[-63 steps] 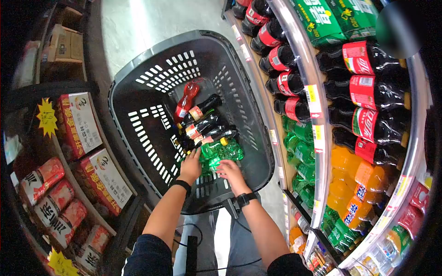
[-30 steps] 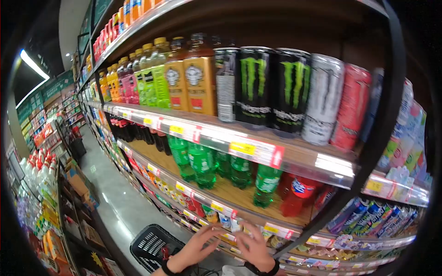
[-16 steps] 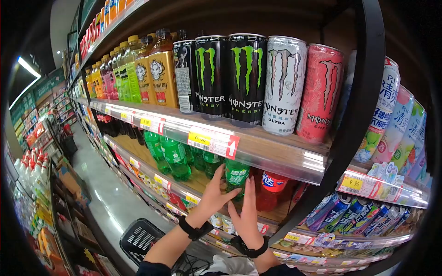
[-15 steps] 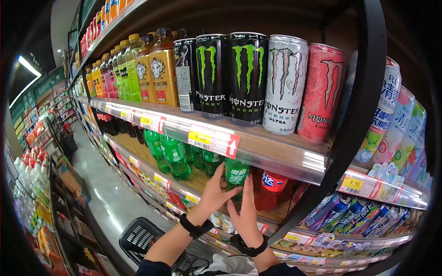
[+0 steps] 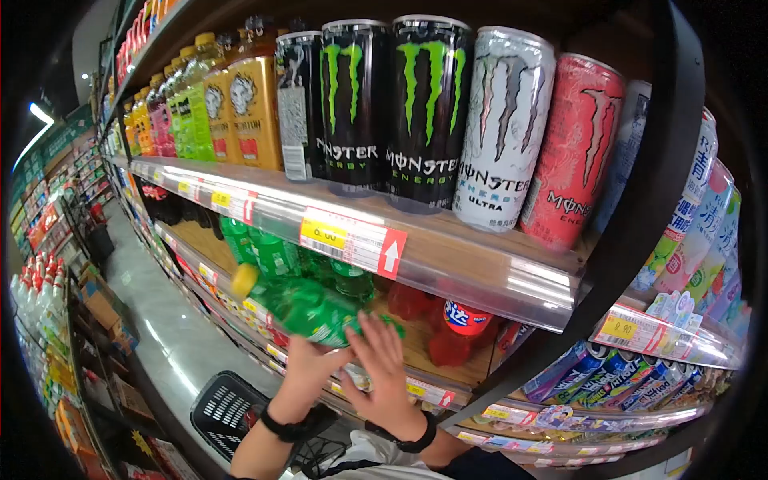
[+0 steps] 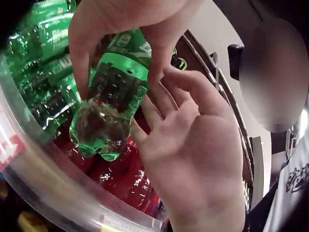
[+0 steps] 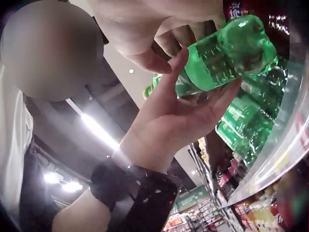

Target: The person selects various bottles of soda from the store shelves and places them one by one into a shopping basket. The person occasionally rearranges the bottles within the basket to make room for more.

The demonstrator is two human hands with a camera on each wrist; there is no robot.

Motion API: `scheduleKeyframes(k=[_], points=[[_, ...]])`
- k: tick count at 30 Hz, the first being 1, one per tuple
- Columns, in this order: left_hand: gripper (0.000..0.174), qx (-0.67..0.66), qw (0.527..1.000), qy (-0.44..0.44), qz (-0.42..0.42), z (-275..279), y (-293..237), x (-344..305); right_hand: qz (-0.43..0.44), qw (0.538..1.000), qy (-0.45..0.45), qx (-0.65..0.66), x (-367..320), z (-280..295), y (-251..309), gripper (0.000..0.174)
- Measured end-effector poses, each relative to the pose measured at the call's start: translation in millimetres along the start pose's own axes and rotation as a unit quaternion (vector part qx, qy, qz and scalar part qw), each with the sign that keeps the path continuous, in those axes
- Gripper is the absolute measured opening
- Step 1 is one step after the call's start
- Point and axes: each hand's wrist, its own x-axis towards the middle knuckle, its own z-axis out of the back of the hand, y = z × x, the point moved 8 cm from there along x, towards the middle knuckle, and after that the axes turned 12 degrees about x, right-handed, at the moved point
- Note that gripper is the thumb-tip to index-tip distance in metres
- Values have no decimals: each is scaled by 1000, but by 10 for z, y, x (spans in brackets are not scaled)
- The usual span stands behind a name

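Observation:
A green bottle [image 5: 308, 308] with a yellow cap lies tilted in front of the lower shelf, cap towards the left. My left hand [image 5: 306, 374] grips it from below; in the right wrist view the thumb and fingers of the left hand [image 7: 166, 116] hold opposite sides of the bottle [image 7: 231, 50]. My right hand [image 5: 382, 380] has its fingers against the bottle near the base. In the left wrist view the palm of the right hand [image 6: 188, 140] is spread, fingertips beside the bottle [image 6: 118, 82].
Energy drink cans [image 5: 428, 112] stand on the shelf above. More green bottles [image 5: 272, 254] and red bottles [image 5: 452, 340] are on the lower shelf. A black post [image 5: 624, 232] rises at the right. A black basket [image 5: 228, 416] sits at lower left.
The green bottle, earlier upright on the shelf between both hands, has come out to the left and tipped over, cap leftwards. Both hands have moved left with it.

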Motion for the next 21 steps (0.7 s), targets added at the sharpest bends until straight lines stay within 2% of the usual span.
scheduleKeyframes(k=[1, 4, 5, 6, 9, 10, 11, 12, 14, 15, 16, 18, 21], points=[[50, -10, 999, -24, 20, 116, 56, -95, 10, 1000, 9, 19, -36, -57, 45, 62], [52, 101, 985, -100, -99, 518, -65, -398, 23, 994, 62, 88, -102, -278, 246, 57], [59, 244, 951, -79, -171, 666, -191, -465, 22, 988, 87, 122, -115, -390, 299, 56], [67, 383, 893, -54, -229, 788, -236, -565, 18, 980, 115, 159, -143, -510, 355, 55], [50, 246, 959, -103, -98, 1446, 197, -857, -41, 951, 226, 205, -184, -987, 386, 58], [50, 294, 943, -122, -100, 1669, 295, -964, -60, 936, 267, 222, -221, -1202, 388, 59], [48, 419, 892, -96, -140, 1720, 182, -1026, -79, 919, 309, 231, -295, -1471, 307, 65], [52, 378, 916, -117, -61, 1927, 344, -1131, -115, 896, 342, 259, -401, -1745, 201, 70], [69, 393, 910, -134, 1, 2201, 716, -1334, -262, 828, 386, 312, -650, -2284, -42, 74], [71, 383, 912, -138, 47, 2333, 936, -1445, -240, 822, 410, 313, -786, -2581, -153, 76], [74, 369, 914, -141, 91, 2462, 1212, -1578, -342, 763, 422, 350, -1045, -2845, -320, 77], [70, 435, 882, -139, 116, 2675, 1848, -1860, -520, 646, 426, 361, -1646, -3284, -622, 75], [65, 462, 846, -125, 236, 2977, 2757, -2376, -636, 553, 416, 341, -2391, -3844, -791, 68]])
